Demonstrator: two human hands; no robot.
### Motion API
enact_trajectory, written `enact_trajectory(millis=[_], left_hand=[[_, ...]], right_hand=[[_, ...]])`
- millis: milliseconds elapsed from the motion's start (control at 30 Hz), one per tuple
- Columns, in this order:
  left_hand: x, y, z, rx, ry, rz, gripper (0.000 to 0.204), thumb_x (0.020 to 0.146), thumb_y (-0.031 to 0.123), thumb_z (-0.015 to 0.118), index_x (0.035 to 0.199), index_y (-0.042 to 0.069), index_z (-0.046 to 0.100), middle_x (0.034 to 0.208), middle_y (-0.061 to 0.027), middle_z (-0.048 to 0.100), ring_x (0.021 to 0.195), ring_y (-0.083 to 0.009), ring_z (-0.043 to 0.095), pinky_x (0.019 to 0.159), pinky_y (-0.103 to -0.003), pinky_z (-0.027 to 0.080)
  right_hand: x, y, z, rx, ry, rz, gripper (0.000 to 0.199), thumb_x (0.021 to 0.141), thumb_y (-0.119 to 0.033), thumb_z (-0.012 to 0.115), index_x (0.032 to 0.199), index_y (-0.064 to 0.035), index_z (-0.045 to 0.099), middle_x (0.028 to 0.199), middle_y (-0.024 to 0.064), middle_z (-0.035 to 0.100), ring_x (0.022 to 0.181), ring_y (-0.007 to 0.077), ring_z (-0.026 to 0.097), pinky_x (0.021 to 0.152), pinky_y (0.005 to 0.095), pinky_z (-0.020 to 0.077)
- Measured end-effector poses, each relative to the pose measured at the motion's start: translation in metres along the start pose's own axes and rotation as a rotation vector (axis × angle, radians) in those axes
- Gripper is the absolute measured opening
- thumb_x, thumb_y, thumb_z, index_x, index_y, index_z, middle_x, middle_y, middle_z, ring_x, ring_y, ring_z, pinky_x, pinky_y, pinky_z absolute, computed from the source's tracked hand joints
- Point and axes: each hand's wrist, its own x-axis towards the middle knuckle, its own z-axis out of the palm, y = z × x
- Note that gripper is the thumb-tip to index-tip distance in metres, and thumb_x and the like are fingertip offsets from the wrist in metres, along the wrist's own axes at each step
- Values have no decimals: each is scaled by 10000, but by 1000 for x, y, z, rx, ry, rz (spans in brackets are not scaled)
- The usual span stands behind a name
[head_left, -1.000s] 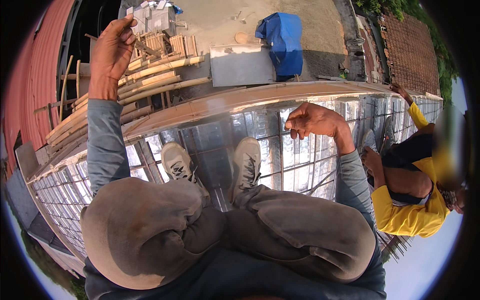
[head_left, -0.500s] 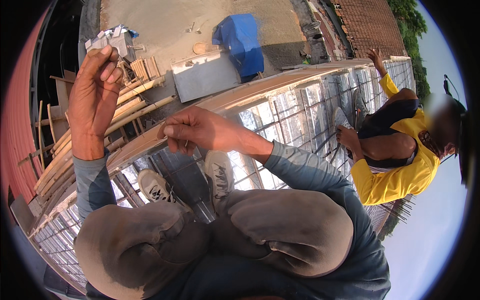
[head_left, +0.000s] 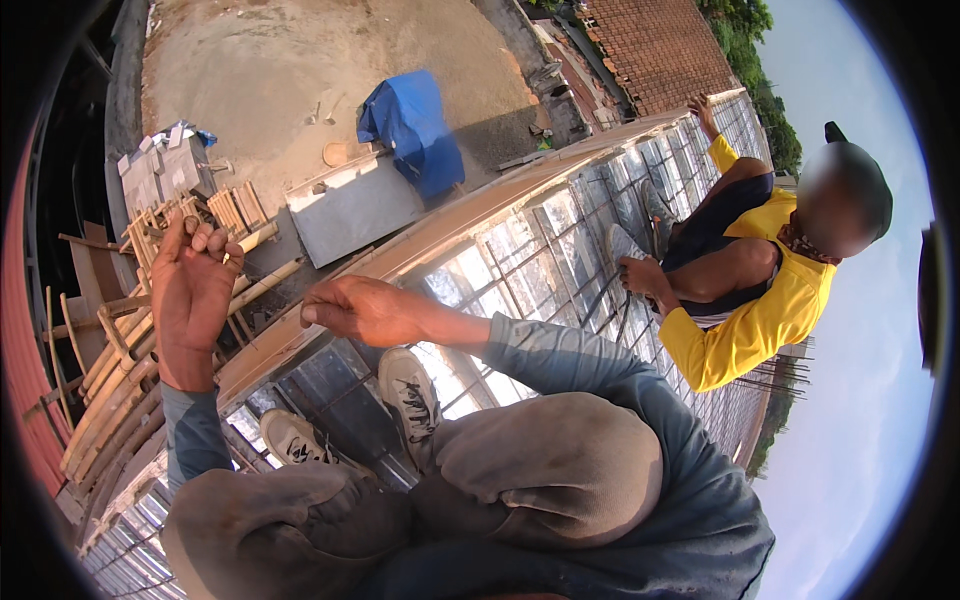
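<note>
My left hand (head_left: 195, 305) is raised above the timber and bamboo at the left, palm toward me and fingers curled. A small pale thing (head_left: 226, 257) shows by its fingertips, too small to name. My right hand (head_left: 365, 310) reaches leftward over the edge board, its thumb and fingers pinched together; whatever they hold, if anything, is hidden. Below the hands, my shoes (head_left: 408, 392) rest on a grid of steel rebar (head_left: 480, 275) laid over shiny metal decking (head_left: 500, 255). My knees are bent up in front of me.
A co-worker in a yellow shirt (head_left: 745, 315) squats on the rebar at the right, one hand on the edge board (head_left: 430, 260). Far below lie a blue tarp (head_left: 412, 130), a pale panel (head_left: 350, 210), bamboo poles (head_left: 125, 350) and stacked blocks (head_left: 165, 170). Rebar ends (head_left: 785, 370) stick out beyond.
The whole view has shifted, the ground and co-worker sliding left. My left hand has dropped lower and its fingers have turned. My right hand stays pinched. The co-worker's head has turned.
</note>
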Motion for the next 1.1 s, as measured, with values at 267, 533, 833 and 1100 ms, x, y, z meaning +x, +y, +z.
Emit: enact_trajectory(millis=[267, 533, 833, 1100], left_hand=[[7, -2, -45, 47, 3, 49, 174, 1145, 228, 501, 1038, 93, 525, 840, 10, 430, 787, -117, 440, 765, -308, 434], [17, -19, -110, 136, 179, 60, 140, 1121, 155, 519, 1212, 52, 546, 866, 13, 442, 784, -106, 452, 738, -290, 437], [35, -20, -120, 113, 180, 162, 206, 1102, 89, 492, 1292, 23, 535, 854, 5, 434, 775, -106, 453, 713, -291, 433], [41, -21, -119, 159, 93, 154, 206, 1113, 109, 508, 1300, 34, 550, 873, 2, 480, 790, -94, 490, 750, -286, 474]], right_hand=[[-2, 15, -10, 51, -166, 101, 429, 1129, -385, 493, 1006, -7, 656, 746, 89, 551, 744, 197, 530, 728, 412, 465], [13, 32, -6, 34, -324, 147, 486, 1136, -422, 459, 1121, -14, 724, 932, 165, 702, 938, 266, 675, 888, 414, 533], [23, 38, -19, 275, -366, 202, 524, 1133, -473, 482, 1066, -13, 724, 734, 36, 544, 717, 142, 530, 699, 341, 466], [14, 27, -24, 471, -306, 304, 510, 1124, -491, 500, 1074, -31, 715, 682, -55, 400, 615, 66, 375, 573, 282, 342]])
